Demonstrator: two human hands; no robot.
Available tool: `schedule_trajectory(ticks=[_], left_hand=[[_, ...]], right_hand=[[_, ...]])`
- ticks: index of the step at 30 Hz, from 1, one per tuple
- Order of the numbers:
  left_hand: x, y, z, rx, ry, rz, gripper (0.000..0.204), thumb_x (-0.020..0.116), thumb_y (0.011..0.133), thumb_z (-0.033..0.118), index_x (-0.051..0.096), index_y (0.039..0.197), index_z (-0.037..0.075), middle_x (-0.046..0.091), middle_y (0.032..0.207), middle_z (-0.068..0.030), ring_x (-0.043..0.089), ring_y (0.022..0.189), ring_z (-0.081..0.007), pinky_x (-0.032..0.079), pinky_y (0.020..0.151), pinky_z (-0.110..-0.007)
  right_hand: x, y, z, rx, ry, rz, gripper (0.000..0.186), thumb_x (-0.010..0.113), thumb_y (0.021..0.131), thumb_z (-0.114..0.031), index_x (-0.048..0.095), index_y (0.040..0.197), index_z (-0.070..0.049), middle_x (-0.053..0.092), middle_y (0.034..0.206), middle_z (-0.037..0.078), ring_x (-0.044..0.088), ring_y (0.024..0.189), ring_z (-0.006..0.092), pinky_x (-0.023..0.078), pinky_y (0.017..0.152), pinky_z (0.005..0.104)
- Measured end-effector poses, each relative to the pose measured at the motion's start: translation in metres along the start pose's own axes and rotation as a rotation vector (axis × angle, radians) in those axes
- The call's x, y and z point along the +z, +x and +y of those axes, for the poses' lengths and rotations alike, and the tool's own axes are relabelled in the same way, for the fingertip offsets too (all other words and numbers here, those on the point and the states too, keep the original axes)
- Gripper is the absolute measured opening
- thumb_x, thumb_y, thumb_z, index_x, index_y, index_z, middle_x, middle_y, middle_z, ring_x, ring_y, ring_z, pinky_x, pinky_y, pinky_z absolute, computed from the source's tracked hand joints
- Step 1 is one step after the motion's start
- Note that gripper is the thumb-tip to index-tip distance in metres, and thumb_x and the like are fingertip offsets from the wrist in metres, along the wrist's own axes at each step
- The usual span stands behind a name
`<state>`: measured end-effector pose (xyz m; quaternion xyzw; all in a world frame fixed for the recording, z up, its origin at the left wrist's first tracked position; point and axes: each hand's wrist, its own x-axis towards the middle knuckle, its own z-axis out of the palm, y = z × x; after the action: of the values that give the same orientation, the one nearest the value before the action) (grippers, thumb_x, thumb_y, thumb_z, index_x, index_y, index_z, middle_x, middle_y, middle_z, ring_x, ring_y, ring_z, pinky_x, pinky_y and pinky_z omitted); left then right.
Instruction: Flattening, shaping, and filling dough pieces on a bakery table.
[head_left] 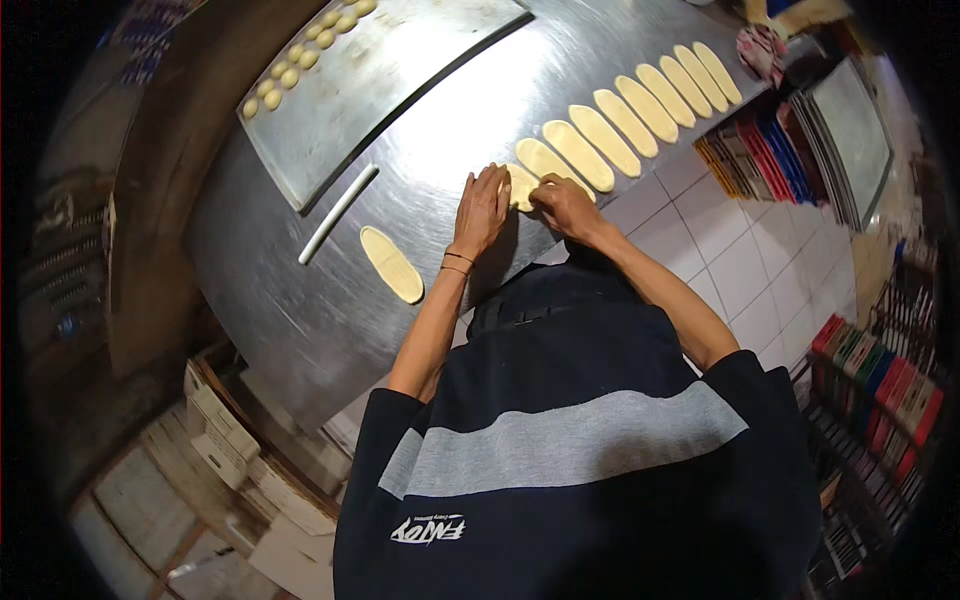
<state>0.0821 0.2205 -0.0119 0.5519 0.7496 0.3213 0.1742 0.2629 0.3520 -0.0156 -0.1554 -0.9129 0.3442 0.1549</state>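
My left hand [483, 210] lies with its fingers stretched out along the left edge of a flat oval dough piece [519, 187]. At that piece's right side, my right hand [568, 207] has its fingers curled in and pinches the dough edge; the fingertips are partly hidden. Beyond it, a row of long flattened dough pieces [577, 152] runs to the far right of the metal table [440, 140]. Another flat dough oval [391, 264] rests apart, left of my left hand. A white rolling pin [338, 214] lies farther left.
A metal tray [340, 120] with several round dough balls [308, 58] stands at the far left. Stacked trays [850, 150] and colourful crates [755, 155] are at the right, beyond the table edge. Cardboard boxes [220, 435] sit low at the left. A crumpled cloth [761, 52] lies at the far right corner.
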Motion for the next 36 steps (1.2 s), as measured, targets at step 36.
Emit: schedule_trajectory(ticks=[36], left_hand=[[-0.117, -0.325, -0.066, -0.757, -0.009, 0.437, 0.043, 0.052, 0.112, 0.026, 0.058, 0.148, 0.002, 0.057, 0.154, -0.0221, 0.049, 0.147, -0.0385, 0.041, 0.118, -0.045]], right_hand=[[0.049, 0.076, -0.030, 0.229, -0.122, 0.264, 0.040, 0.053, 0.092, -0.003, 0.071, 0.128, 0.000, 0.074, 0.116, 0.021, 0.071, 0.102, 0.0349, 0.055, 0.093, 0.0427]])
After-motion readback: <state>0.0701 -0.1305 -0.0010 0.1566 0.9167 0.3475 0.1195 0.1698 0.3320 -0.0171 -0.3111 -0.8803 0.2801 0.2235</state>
